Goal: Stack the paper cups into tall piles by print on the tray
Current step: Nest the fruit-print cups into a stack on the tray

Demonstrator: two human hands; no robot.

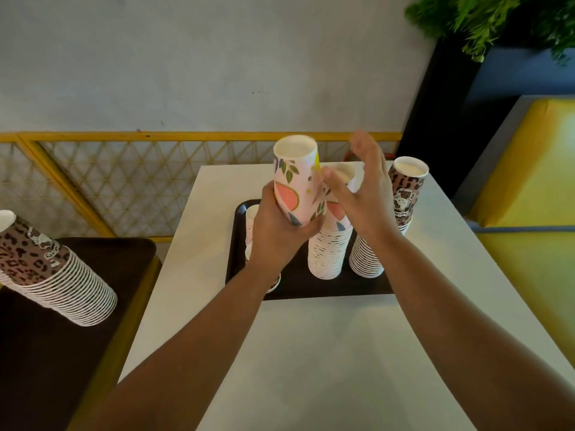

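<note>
Head view: my left hand (275, 231) has its fingers wrapped around an upside-down pink fruit-print paper cup (297, 181), tilted above the matching fruit-print pile (328, 253) on the black tray (292, 284), likely to cap it. My right hand (365, 194) hovers spread wide beside it, probably to steady things. A leopard-print pile (404, 194) stands at the white tabletop's (311, 353) far right.

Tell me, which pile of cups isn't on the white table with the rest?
The leopard-print pile at far left. It leans on a dark tray on a separate surface, while the other piles stand on the black tray on the white table.
</note>
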